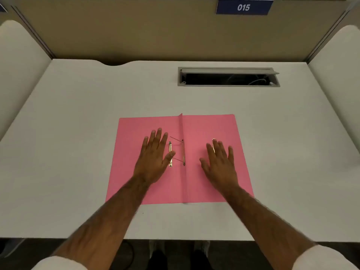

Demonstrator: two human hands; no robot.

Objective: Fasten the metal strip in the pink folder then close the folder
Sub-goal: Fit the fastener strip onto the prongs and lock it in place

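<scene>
A pink folder lies open and flat on the white desk, its spine fold running front to back. My left hand rests palm down on the left flap, fingers spread, its thumb touching a gold metal strip. Two thin prongs lean from the fastener bar at the spine toward that strip. My right hand lies flat on the right flap, partly covering a second gold metal piece. Neither hand grips anything.
The white desk is walled by beige partitions at the back and sides. An open cable tray slot sits at the back right. A blue sign reading 015 hangs on the rear partition.
</scene>
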